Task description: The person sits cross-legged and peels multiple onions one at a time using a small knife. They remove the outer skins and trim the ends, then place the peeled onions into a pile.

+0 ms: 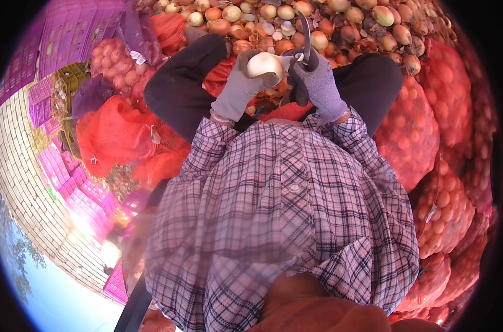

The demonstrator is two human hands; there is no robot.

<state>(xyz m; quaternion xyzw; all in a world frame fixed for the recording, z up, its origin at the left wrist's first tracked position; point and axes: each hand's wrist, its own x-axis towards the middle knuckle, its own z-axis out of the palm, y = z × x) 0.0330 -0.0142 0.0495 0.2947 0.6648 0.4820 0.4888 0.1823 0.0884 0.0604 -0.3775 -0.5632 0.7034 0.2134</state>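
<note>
My left hand point(235, 93), in a grey glove, grips a pale onion point(263, 66) whose outer skin is off on the side facing up. My right hand point(321, 83), gloved too, holds a knife with a curved blade point(306, 35) that points away from me. A whitish strip of onion skin point(285, 61) stretches from the onion to the fingers of my right hand. Both hands are close together above my lap, between my bent knees. The knife's handle is mostly hidden in my fist.
Beyond my hands lies a heap of loose onions point(351, 16) with dry skins. Red mesh sacks full of onions point(407, 128) crowd my right side. On my left are loose red netting point(114, 133), a filled sack point(118, 68) and purple plastic crates point(69, 37). Farther left runs a brick wall point(21, 153).
</note>
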